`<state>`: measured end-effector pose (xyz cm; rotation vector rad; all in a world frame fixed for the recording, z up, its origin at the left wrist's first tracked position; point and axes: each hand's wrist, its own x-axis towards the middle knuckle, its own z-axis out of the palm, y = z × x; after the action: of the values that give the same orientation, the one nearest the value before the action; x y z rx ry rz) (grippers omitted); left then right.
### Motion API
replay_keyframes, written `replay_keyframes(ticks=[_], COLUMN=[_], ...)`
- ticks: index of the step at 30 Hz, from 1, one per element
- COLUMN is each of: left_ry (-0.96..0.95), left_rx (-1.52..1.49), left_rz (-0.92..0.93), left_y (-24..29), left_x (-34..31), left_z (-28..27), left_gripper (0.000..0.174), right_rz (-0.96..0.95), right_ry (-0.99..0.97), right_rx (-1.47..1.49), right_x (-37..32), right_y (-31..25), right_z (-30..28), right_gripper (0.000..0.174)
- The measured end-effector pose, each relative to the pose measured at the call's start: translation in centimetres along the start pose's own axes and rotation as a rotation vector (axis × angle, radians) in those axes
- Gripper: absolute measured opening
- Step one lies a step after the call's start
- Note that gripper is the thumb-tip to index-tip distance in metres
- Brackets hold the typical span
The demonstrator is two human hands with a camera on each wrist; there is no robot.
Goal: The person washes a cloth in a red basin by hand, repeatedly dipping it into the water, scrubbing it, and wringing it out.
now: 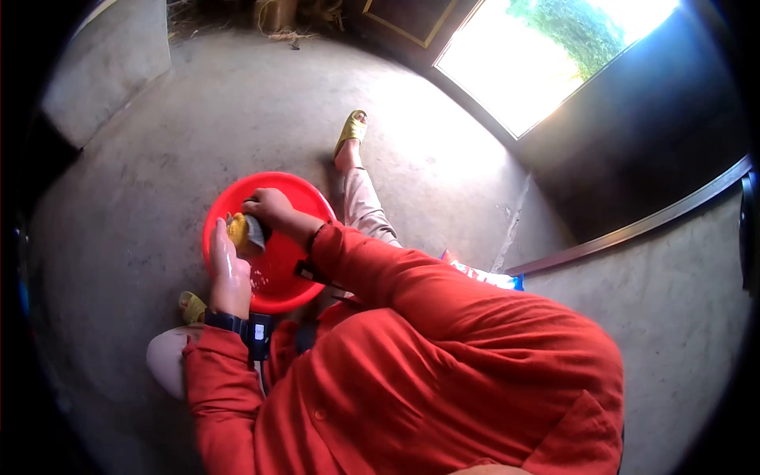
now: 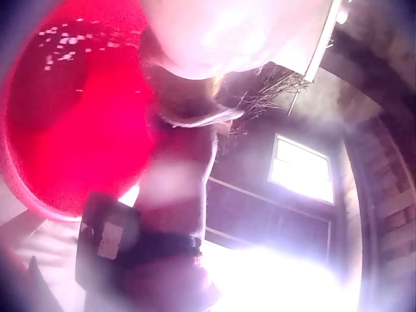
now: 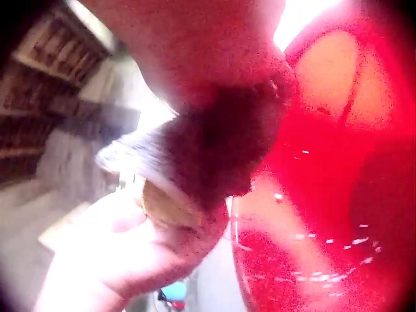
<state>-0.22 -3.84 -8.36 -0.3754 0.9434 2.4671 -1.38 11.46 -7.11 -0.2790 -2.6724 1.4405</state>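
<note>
A yellow and grey item (image 1: 247, 233), apparently soft, is held between both hands over a red basin (image 1: 317, 198). My left hand (image 1: 228, 277), wet on its back, grips the yellow side; in the right wrist view its thumb and fingers (image 3: 107, 250) close round the yellow part (image 3: 168, 207). From above, my right hand (image 1: 271, 207) grips the grey, dark side (image 3: 214, 143), its fingertips partly hidden. Whether yellow and grey are one piece I cannot tell. The left wrist view shows the two hands (image 2: 208, 32) meeting beside the basin (image 2: 97, 149), blurred and overexposed.
Shallow water with white flecks lies in the basin. A foot in a yellow-green slipper (image 1: 351, 133) stands beyond it, another slipper (image 1: 191, 307) at its near left. A colourful packet (image 1: 483, 273) lies right of the leg. Dry twigs (image 1: 293, 16) and a bright doorway (image 1: 538, 63) are further back.
</note>
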Motion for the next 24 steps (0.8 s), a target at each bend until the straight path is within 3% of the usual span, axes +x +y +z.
replay_keyframes(ticks=[3,6,7,8,9,10,11,12,13,14,15,16,18,19,22,24], left_ry=[0.028,0.023,0.113,0.202,0.095,0.033,-0.033,-0.099,-0.317,-0.379,-0.422,-0.409,-0.369,-0.347,-0.293,-0.253], left_rx=[0.197,0.439,0.438,0.437,0.288,0.134,0.087,0.042,0.196,0.204,0.202,0.186,0.132,0.11,0.069,0.034], left_rz=[0.093,0.022,-0.093,-0.207,-0.234,-0.299,-0.318,-0.337,-0.208,0.033,0.114,0.077,0.029,0.011,-0.022,-0.033], left_y=[-0.9,-1.2,0.1,0.7,-0.2,0.0,0.1,0.1,0.1,1.2,1.3,1.2,1.1,1.1,0.7,0.4], left_x=[2.3,2.4,-1.1,-3.0,-1.1,-1.0,-1.0,-1.1,-2.0,-6.9,-8.1,-7.8,-7.1,-6.7,-6.0,-5.1], left_z=[-1.6,-1.9,1.7,3.6,1.3,0.9,0.6,0.4,0.4,4.5,5.1,4.1,2.4,1.6,0.2,0.2], left_gripper=[0.034,0.048,0.056,0.064,0.082,0.086,0.087,0.087,0.085,0.069,0.067,0.065,0.061,0.059,0.052,0.048], right_rz=[0.324,-0.17,0.059,0.068,0.075,0.081,-0.081,-0.078,-0.075,-0.262,-0.474,-0.684,-0.758,-0.715,-0.59,-0.361], right_ry=[-0.075,-0.029,-0.076,-0.136,-0.198,-0.26,-0.265,-0.268,-0.271,-0.161,-0.115,-0.07,-0.119,-0.094,0.006,0.079], right_rx=[0.519,0.546,0.698,0.733,0.769,0.805,0.738,0.724,0.71,0.581,0.48,0.372,0.21,-0.017,-0.212,-0.146], right_x=[-1.3,-1.5,-1.7,-2.1,-2.5,-3.0,-3.3,-4.4,-5.4,-6.1,-6.6,-7.1,-8.0,-9.0,-6.3,-2.7], right_y=[1.0,1.1,-1.1,-3.1,-5.0,-6.5,-7.4,-9.4,-11.5,-12.2,-12.3,-12.3,-12.0,-12.3,-10.0,-7.2], right_z=[-2.0,-3.3,-3.7,-4.2,-4.6,-4.9,-4.7,-4.7,-4.8,-3.7,-3.0,-2.3,-1.2,-1.3,0.6,0.9], right_gripper=[0.026,0.026,0.021,0.021,0.021,0.021,0.021,0.023,0.025,0.029,0.031,0.033,0.038,0.034,0.031,0.026])
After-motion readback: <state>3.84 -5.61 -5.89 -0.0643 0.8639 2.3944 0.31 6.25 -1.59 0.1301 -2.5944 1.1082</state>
